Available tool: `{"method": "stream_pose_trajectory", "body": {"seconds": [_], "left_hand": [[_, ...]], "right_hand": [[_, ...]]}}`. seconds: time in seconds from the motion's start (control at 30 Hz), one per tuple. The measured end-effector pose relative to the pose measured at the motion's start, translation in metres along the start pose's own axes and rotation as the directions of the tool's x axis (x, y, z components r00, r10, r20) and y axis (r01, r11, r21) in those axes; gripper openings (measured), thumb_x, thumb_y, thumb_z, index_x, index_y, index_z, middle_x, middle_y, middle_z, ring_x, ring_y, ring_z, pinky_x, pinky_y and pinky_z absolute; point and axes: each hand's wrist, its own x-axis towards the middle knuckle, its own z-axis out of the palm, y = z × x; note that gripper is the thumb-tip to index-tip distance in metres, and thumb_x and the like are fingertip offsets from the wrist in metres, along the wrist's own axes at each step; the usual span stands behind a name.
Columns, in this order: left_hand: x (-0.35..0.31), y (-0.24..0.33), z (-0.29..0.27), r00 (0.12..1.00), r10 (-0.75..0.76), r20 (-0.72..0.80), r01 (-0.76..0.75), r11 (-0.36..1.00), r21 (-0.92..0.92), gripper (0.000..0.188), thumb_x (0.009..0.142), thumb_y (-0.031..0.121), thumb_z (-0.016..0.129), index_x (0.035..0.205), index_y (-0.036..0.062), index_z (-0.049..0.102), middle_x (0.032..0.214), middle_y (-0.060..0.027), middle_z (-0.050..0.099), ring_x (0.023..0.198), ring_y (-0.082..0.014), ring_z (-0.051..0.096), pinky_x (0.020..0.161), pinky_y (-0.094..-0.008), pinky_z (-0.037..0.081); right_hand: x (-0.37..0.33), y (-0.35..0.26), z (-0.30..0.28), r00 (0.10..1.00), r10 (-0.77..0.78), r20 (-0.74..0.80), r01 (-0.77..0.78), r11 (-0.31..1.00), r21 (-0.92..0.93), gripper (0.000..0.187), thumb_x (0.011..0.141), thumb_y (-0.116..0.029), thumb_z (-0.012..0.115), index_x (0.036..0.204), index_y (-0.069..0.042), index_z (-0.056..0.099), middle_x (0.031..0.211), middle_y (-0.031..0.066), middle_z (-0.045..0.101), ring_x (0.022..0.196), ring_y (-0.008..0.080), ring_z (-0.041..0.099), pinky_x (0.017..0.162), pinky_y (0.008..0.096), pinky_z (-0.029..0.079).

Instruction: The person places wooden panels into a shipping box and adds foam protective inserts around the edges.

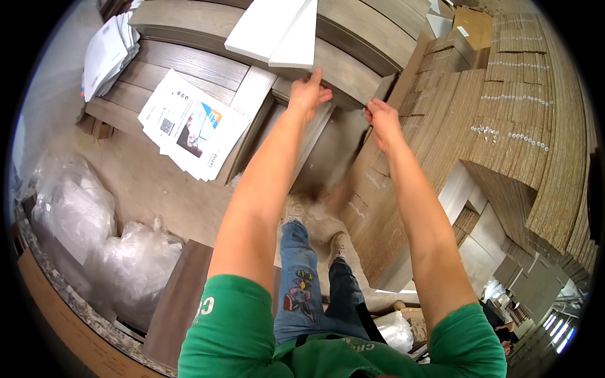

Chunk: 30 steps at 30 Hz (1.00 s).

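- Looking down from head height, two bare forearms are seen stretched forward from green short sleeves, above jeans and a pair of shoes on a dusty concrete floor (157,189).
- The left hand (308,93) is raised to the near edge of a grey wood-grain board (353,72); its fingers are curled onto that edge, with the thumb pointed up toward a white panel (277,31) lying on top of the board.
- The right hand (382,120) is placed just beside, at the board's right end, with its fingers bent around the corner in a grasp.
- The grey board is shown as the top layer of a stack of similar boards straight ahead, near the upper middle of the view.
- A sheaf of printed paper leaflets (192,126) is spread on lower boards to the left of the hands.
- A second pile of white papers (107,53) is seen farther left, near the top corner.
- Tall stacks of flattened cardboard (504,126) are leaned along the right side, close to the right arm.
- Clear plastic bags (101,233) are heaped on the floor at lower left, well apart from the hands.
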Motion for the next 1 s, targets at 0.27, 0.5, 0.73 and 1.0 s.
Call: {"method": "stream_pose_trajectory", "body": {"seconds": [0.27, 0.5, 0.73, 1.0], "left_hand": [[-0.022, -0.007, -0.038, 0.999, 0.038, -0.038, -0.038, 0.999, 0.003, 0.045, 0.076, 0.031, 0.055, 0.094, -0.0079, 0.042, 0.077, -0.0143, 0.053, 0.069, -0.0230, 0.056, 0.060, -0.0310, 0.050], [-0.123, -0.056, -0.052, 0.953, -0.135, 0.271, 0.163, 0.983, -0.084, 0.038, 0.075, 0.025, 0.057, 0.103, 0.0019, 0.047, 0.091, -0.0085, 0.055, 0.077, -0.0196, 0.056, 0.065, -0.0324, 0.048], [-0.139, -0.008, -0.080, 0.964, 0.171, -0.203, -0.251, 0.835, -0.490, 0.047, 0.069, 0.020, 0.062, 0.104, -0.0042, 0.042, 0.097, -0.0148, 0.051, 0.086, -0.0266, 0.052, 0.073, -0.0374, 0.045], [-0.325, -0.089, -0.047, 0.917, 0.319, -0.239, -0.398, 0.709, -0.582, 0.035, 0.072, 0.019, 0.057, 0.100, -0.0007, 0.047, 0.096, -0.0127, 0.053, 0.087, -0.0239, 0.053, 0.077, -0.0378, 0.044]], "right_hand": [[-0.048, 0.011, 0.017, 0.972, 0.147, 0.185, -0.165, 0.982, 0.087, 0.052, 0.080, -0.030, 0.050, 0.119, -0.001, 0.032, 0.116, 0.0077, 0.041, 0.100, 0.0147, 0.040, 0.079, 0.0276, 0.034], [-0.111, 0.050, -0.030, 0.924, 0.150, 0.352, -0.298, 0.858, 0.418, 0.045, 0.075, -0.017, 0.058, 0.113, -0.002, 0.037, 0.108, 0.0089, 0.047, 0.096, 0.0200, 0.048, 0.079, 0.0328, 0.041], [-0.260, 0.045, -0.066, 0.937, 0.167, 0.308, -0.287, 0.869, 0.403, 0.045, 0.074, -0.005, 0.056, 0.113, 0.001, 0.035, 0.110, 0.0110, 0.046, 0.100, 0.0220, 0.045, 0.084, 0.0343, 0.037], [-0.313, 0.047, -0.219, 0.850, 0.066, 0.523, -0.197, 0.960, 0.200, 0.046, 0.066, -0.003, 0.062, 0.106, -0.001, 0.041, 0.101, 0.0082, 0.051, 0.094, 0.0186, 0.049, 0.082, 0.0294, 0.039]]}}
